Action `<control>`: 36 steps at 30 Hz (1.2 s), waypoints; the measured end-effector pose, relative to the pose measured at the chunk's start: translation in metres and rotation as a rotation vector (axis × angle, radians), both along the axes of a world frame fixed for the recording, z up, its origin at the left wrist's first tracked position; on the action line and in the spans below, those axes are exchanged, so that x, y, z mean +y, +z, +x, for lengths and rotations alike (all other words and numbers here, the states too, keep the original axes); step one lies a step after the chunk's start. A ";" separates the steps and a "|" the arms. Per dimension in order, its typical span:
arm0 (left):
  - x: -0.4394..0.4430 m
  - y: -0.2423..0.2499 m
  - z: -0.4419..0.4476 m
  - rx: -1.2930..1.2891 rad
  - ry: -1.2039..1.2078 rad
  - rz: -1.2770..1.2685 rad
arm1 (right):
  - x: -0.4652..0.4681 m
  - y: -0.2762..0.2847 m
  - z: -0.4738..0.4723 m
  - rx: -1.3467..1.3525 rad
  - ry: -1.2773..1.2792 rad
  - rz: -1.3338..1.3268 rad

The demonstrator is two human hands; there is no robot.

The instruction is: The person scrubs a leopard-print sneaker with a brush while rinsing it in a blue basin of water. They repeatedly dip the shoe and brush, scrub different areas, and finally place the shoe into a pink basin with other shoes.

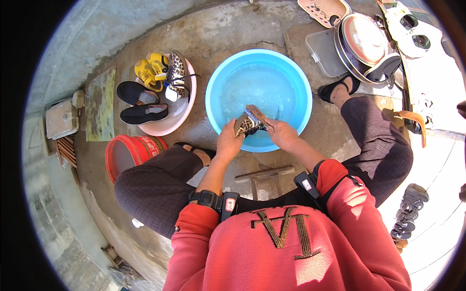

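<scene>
My left hand (230,140) grips a leopard-print shoe (247,125) over the near rim of a blue plastic basin (215,109) of water. A scrubbing brush (257,113) with a brown back is in my right hand (283,134), its bluish bristles against the shoe. Part of the shoe is hidden by the brush and my fingers. To the left, a pink basin (193,91) holds another leopard-print shoe (177,74) with dark laces, yellow shoes (151,70) and a pair of black slip-on shoes (144,113).
A red bucket (122,158) stands by my left knee. A wooden stool (265,174) is between my legs. At the upper right are a lidded pot (364,40), a black shoe (384,67) and a clear plastic lid (326,51). More shoes (407,212) line the right side.
</scene>
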State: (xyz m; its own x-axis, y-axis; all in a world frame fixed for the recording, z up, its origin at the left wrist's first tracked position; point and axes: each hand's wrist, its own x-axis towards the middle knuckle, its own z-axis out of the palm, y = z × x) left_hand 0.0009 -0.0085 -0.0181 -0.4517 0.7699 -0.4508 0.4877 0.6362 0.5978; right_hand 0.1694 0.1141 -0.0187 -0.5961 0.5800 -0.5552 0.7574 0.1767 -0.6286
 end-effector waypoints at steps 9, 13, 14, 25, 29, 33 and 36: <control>0.000 -0.003 -0.002 0.010 0.021 0.038 | 0.006 -0.019 -0.001 -0.035 -0.067 -0.012; -0.002 -0.003 0.000 0.036 0.003 0.020 | 0.008 -0.015 -0.003 -0.073 -0.015 0.089; -0.003 -0.004 0.000 0.044 -0.018 0.034 | 0.012 -0.015 -0.001 -0.112 0.009 0.100; -0.001 -0.015 -0.013 -0.207 0.278 0.132 | -0.003 0.019 -0.018 0.064 -0.009 -0.095; -0.001 -0.011 -0.009 -0.157 0.240 0.109 | 0.019 0.012 -0.008 -0.152 0.032 0.096; -0.004 -0.007 -0.014 -0.354 0.284 0.162 | 0.031 -0.023 -0.001 -0.214 -0.096 0.238; -0.009 -0.005 -0.013 -0.315 0.279 0.137 | 0.037 -0.043 0.000 -0.206 -0.076 0.212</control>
